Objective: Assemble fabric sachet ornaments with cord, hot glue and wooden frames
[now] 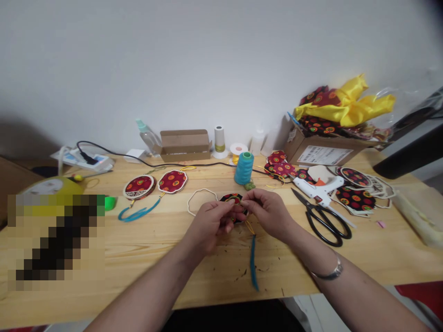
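Observation:
My left hand (215, 223) is closed on a small dark patterned fabric piece (236, 198) with red and green motifs. At its right edge, my right hand (268, 212) has thumb and index finger pinched together; what lies between them is too small to tell. From the piece a yellow cord hangs down to a blue tassel (254, 263), which lies over the table front. A bare wooden frame (189, 203) with a wavy outline rests just left of the fabric piece. Behind the hands stands a blue thread cone (244, 168).
Black scissors (327, 221) and a white glue gun (318, 190) lie right of my hands. Two finished-looking red ornaments (173, 181) sit at left. Behind are an open cardboard box (186, 150), a black cable and a fabric-filled carton (311, 150). A power strip (83, 159) is far left.

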The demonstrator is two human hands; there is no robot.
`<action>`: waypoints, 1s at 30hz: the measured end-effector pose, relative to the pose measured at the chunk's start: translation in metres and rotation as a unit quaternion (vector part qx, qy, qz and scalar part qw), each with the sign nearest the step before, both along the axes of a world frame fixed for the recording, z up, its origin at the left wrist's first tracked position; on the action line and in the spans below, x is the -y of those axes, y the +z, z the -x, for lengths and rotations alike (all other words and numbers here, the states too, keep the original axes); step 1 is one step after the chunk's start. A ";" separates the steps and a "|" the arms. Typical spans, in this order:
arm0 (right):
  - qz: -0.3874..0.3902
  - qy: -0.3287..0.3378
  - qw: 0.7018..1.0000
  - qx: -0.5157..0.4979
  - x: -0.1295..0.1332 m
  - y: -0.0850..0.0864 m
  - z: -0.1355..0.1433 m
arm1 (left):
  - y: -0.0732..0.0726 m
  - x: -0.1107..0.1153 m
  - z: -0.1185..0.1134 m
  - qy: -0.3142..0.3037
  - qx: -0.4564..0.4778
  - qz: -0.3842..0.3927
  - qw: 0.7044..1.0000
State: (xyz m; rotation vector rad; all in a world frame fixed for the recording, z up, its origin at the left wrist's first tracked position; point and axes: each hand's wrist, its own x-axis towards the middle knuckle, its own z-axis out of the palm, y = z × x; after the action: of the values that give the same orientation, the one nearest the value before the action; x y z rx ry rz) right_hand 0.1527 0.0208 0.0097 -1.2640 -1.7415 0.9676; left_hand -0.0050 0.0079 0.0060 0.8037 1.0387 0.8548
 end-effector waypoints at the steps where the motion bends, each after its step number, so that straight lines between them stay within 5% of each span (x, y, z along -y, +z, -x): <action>1: -0.001 0.001 1.000 0.000 0.000 0.000 0.000 | 0.000 0.000 0.000 -0.001 0.003 0.000 1.000; 12: -0.020 0.003 1.000 0.009 0.001 -0.001 0.000 | 0.008 0.000 -0.003 0.062 -0.054 -0.058 0.995; 30: -0.032 0.000 0.999 0.015 0.000 -0.001 0.000 | 0.004 0.000 -0.001 0.052 -0.056 -0.066 0.995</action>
State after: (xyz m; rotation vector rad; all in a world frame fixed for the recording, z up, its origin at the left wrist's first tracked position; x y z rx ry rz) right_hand 0.1523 0.0206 0.0087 -1.2450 -1.7809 0.8902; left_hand -0.0037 0.0082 0.0103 0.9250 1.1399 0.9843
